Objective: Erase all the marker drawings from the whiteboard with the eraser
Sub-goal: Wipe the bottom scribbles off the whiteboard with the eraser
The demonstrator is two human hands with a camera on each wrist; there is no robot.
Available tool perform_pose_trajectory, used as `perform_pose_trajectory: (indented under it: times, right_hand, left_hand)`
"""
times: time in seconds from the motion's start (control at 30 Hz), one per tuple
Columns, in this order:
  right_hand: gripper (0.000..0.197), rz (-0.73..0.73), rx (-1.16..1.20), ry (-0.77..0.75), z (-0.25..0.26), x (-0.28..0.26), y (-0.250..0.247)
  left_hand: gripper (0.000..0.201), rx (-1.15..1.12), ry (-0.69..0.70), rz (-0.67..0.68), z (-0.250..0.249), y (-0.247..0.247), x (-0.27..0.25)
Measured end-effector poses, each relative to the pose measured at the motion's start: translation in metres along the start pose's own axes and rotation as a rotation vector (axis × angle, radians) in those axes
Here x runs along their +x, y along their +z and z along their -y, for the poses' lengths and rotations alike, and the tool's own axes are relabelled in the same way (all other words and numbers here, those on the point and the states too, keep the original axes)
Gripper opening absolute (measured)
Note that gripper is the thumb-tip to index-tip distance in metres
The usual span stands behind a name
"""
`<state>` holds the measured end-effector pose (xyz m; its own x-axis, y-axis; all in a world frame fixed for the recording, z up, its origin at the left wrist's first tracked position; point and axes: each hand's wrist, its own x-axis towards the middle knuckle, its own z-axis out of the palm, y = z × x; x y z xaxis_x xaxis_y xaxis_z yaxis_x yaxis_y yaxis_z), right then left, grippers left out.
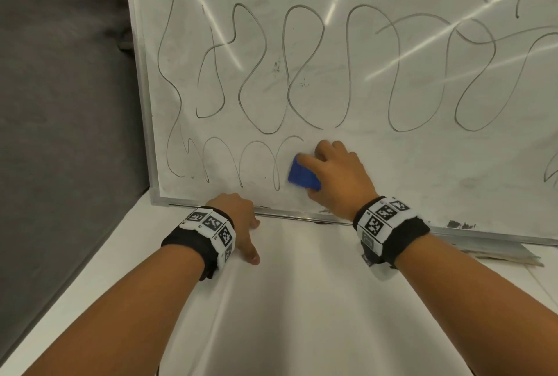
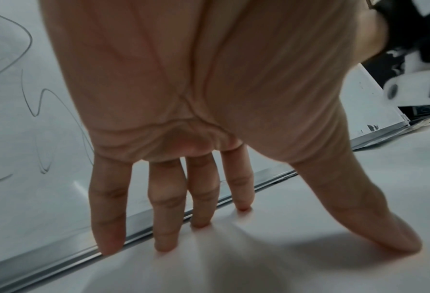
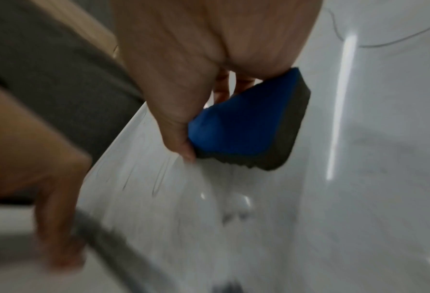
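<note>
A: Report the scene from left to right.

B: At far left stands a grey upholstered sofa (image 1: 60, 79). Beside it a white, metal-framed whiteboard (image 1: 392, 164) stands propped upright on the white tabletop (image 1: 302, 300). Thin looping black marker lines (image 1: 262, 73) cover most of the whiteboard; a lower row of smaller loops ends just left of the eraser.

A: Left hand status?

B: The left hand (image 1: 238, 218) rests on the tabletop at the whiteboard's bottom frame. Its fingers (image 2: 166, 208) are straight and spread, with the tips pressed on the tabletop against the metal edge, and they hold nothing. The thumb lies flat on the tabletop, apart from the others.

A: Location of the eraser?

B: The blue foam block eraser with a dark grey felt face (image 1: 303, 176) is pressed against the lower part of the whiteboard, near the bottom frame. The right hand (image 1: 338, 176) grips it, with the thumb on one side and the other fingers curled over the top. In the right wrist view the felt face (image 3: 291, 126) lies against the whiteboard surface.

A: Any legible text or branding?

B: None can be read. Both wrists carry black bands with white blocks (image 1: 383, 218) bearing black-and-white square code patterns. The eraser shows no label. Dark smudges mark the whiteboard's lower right edge.
</note>
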<state>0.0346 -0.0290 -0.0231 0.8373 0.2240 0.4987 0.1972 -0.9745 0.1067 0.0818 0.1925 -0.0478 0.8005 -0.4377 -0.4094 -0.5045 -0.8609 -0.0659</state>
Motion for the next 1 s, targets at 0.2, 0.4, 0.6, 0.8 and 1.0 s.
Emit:
perform_pose_trajectory:
  times: [0.2,0.4,0.6,0.8,1.0]
  right_hand:
    - [0.051,-0.102,0.066,0.056,0.005,0.017,-0.006]
    - [0.050,-0.121,0.051,0.044,0.000,0.017,-0.009]
    - [0.048,-0.022,-0.015,-0.117,0.022,0.014,0.006]
    - [0.047,-0.130,0.070,0.058,0.001,0.003,-0.007]
    - [0.052,-0.156,0.073,0.026,-0.017,0.005,-0.013]
  left_hand:
    - [0.104,0.007,0.004,-0.001,0.000,0.002,0.000]
    - [0.102,0.015,0.018,-0.006,0.004,0.005,-0.001]
    - [0.096,-0.009,0.040,-0.011,0.016,0.009,-0.006]
    - [0.088,-0.061,0.050,0.001,0.031,0.014,-0.012]
    - [0.072,-0.149,-0.022,-0.051,0.035,0.016,-0.018]
